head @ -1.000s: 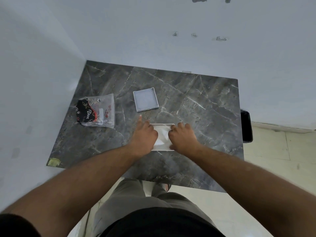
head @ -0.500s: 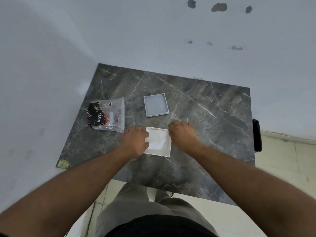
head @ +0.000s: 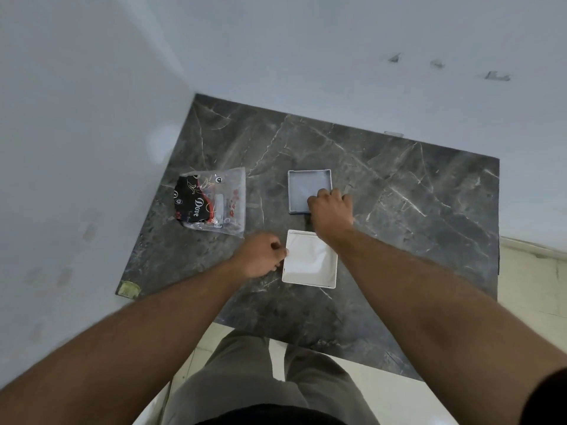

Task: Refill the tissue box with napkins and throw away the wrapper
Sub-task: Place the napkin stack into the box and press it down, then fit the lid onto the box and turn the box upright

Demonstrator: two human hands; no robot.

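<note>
The right hand (head: 331, 214) has been moved onto the grey lid (head: 308, 188), gripping its near corner; the square, open-topped tissue box (head: 310, 259) is steadied by the curled left hand (head: 260, 256).

Table top (head: 399, 210) was dark grey marble-look slab, polished, with pale veins; wrapper (head: 214, 204) was clear, glossy, crinkled plastic film with black and red print; napkins (head: 310, 256) were matt white paper; lid (head: 306, 187) was matt grey
</note>
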